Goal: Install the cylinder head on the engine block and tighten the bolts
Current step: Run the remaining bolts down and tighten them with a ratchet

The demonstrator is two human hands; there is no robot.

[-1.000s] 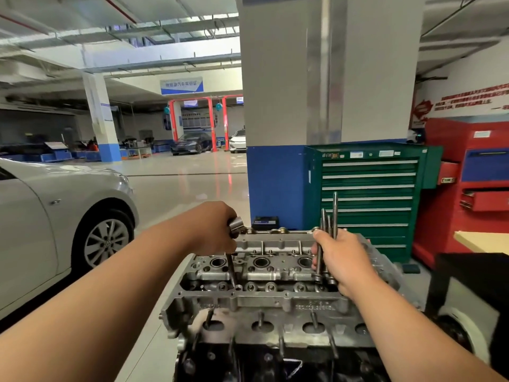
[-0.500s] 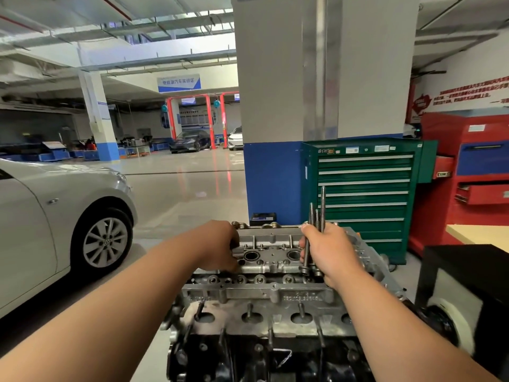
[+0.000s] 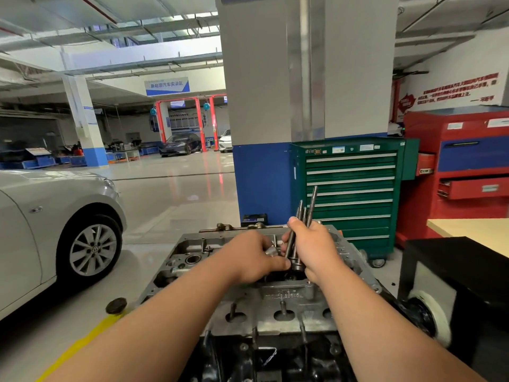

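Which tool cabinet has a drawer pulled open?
The red cabinet; a drawer juts out, while the drawers on the green cabinet sit flush.

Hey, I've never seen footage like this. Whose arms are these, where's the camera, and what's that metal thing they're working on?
There is no machine here: the camera sits on a person's head, looking forward and down, so both bare arms are theirs. In front stands an engine block with the grey cylinder head on top. The right hand grips a bundle of long bolts, threaded ends up. The left hand pinches the bundle's lower end, probably taking one bolt. Behind stand a green tool cabinet and a silver car.
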